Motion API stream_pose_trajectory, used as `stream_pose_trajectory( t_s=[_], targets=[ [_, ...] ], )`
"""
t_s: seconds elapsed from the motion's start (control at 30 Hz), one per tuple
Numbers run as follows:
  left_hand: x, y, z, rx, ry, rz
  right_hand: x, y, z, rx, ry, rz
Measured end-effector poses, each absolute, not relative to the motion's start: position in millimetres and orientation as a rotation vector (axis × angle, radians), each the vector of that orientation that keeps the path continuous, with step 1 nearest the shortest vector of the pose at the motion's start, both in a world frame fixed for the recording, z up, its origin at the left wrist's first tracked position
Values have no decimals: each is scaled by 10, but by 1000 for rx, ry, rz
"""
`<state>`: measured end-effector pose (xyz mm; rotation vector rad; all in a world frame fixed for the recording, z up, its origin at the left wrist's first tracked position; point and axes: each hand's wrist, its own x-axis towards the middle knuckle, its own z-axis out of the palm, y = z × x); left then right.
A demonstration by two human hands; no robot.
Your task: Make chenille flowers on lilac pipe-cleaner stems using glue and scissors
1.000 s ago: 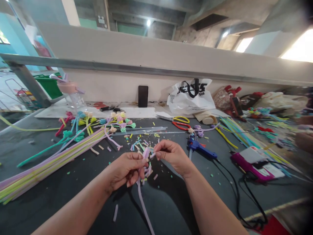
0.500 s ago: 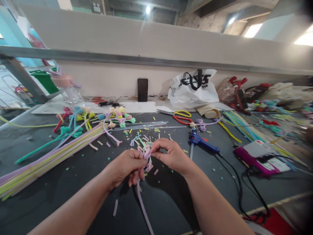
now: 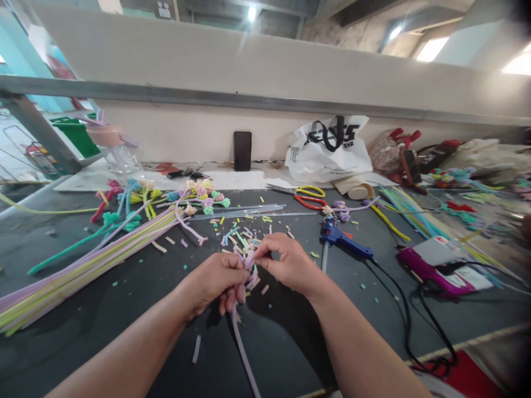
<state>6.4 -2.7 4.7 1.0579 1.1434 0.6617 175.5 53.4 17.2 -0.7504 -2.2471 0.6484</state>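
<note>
My left hand (image 3: pixel 219 281) is closed, with thumb and fingers pinching the lower part of a lilac pipe-cleaner flower (image 3: pixel 249 257). From below that hand the lilac pipe-cleaner stem (image 3: pixel 244 354) runs down toward the table's front edge. My right hand (image 3: pixel 286 261) pinches the upper right side of the same flower between thumb and forefinger. The fingers partly cover the flower, so its full shape is hidden. Short cut pieces of pipe cleaner (image 3: pixel 238 237) in several pastel colours lie scattered just behind and under the hands.
Left lies a bundle of long pipe cleaners (image 3: pixel 95 265), with finished flowers (image 3: pixel 203 193) behind. Scissors (image 3: pixel 309 197), a blue glue gun (image 3: pixel 346 243) and a purple-and-white device (image 3: pixel 440 271) with black cables are on the right. A phone (image 3: pixel 243 151) and a white bag (image 3: pixel 329 149) stand at the back.
Both hands keep their pinch on the lilac flower. The right fingers have shifted very slightly; otherwise only a small camera movement shows.
</note>
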Motion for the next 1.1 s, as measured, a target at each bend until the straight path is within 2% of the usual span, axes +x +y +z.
stream_pose_trajectory(
  t_s=[0.6,1.1],
  targets=[
    [83,-27,-39,1248,1327,586,1738,516,147,-776,-2416,466],
    [72,-30,-48,1248,1299,627,1731,571,86,-793,-2346,687]
  ],
)
